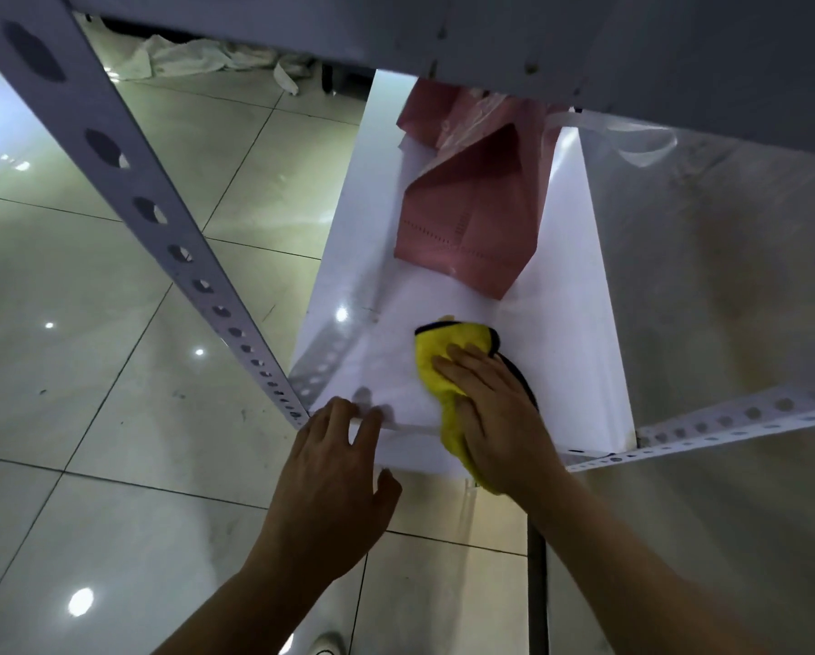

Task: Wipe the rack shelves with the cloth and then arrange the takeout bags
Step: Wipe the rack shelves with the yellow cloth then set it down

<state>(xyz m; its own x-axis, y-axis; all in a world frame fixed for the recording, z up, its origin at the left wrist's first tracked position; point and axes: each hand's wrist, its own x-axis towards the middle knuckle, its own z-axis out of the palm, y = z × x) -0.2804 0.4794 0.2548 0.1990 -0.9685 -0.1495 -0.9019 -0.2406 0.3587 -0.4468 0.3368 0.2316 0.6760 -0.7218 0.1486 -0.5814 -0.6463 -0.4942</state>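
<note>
The right hand (490,408) presses flat on the yellow cloth (448,352) on the white shelf (377,333). The left hand (334,465), fingers spread, rests on the shelf's front edge. A pink takeout bag (467,219) lies further back.

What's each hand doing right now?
Left hand: open, fingertips resting on the shelf front edge, holding nothing.
Right hand: open, flat fingers pressing the yellow cloth onto the shelf.
</note>
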